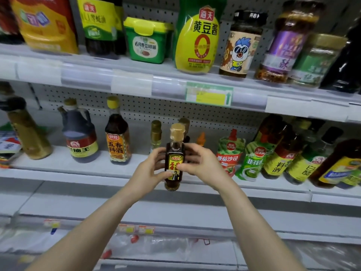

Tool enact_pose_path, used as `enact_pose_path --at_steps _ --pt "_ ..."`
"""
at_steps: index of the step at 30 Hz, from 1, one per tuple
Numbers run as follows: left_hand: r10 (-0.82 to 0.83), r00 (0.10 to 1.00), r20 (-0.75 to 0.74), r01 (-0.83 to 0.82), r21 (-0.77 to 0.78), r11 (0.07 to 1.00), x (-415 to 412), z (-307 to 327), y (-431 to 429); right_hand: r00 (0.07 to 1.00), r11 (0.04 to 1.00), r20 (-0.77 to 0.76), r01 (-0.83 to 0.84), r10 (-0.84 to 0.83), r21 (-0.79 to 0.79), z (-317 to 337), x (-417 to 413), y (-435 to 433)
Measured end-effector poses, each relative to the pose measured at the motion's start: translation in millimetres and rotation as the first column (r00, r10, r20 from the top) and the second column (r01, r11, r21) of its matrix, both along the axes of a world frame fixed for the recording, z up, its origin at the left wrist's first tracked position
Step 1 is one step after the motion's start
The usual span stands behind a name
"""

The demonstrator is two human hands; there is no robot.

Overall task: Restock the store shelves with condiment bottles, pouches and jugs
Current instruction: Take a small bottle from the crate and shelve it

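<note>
While white store shelves point(58, 169) carry jugs, pouches and jars, a person's left hand point(150, 171) and right hand point(199, 163) hold a small dark sauce bottle point(173, 165) upright at the middle shelf's front edge, fingers point(187, 167) of both hands wrapped around its yellow label, between a cooking-wine bottle point(117, 137) and a red ketchup pouch point(229, 153).

Small sauce bottle point(174, 157) upright, frame centre, above the middle shelf point(64, 169) front edge, left hand point(149, 169) and right hand point(197, 163) on either side. Behind it, two bottles; jug point(81, 135) and cooking wine bottle point(117, 137) left, pouches point(230, 153) right. Jars on upper shelf point(88, 75).
</note>
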State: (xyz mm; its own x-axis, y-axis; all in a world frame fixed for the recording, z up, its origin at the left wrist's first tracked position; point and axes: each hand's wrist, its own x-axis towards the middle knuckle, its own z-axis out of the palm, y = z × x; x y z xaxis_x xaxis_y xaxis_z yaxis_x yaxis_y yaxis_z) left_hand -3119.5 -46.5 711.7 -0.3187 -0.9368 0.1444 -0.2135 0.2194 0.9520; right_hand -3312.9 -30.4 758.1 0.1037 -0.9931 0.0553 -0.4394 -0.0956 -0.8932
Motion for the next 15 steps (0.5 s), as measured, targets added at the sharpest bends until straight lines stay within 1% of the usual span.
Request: enact_pose_path --at_steps 3,8,15 --pt "0.037 0.999 0.006 -0.037 -0.007 0.999 -6 -9 -5 0.999 0.998 -0.013 0.051 -0.051 -0.025 -17 2 -2" --pt "0.063 0.998 0.016 -0.063 -0.015 0.998 -14 -23 -10 0.979 0.978 0.008 0.203 -0.202 -0.052 -46 10 4" --pt "0.069 0.996 0.052 -0.064 -0.102 0.993 -21 -28 -21 0.968 0.966 0.013 0.252 -0.252 -0.057 -52 14 0"
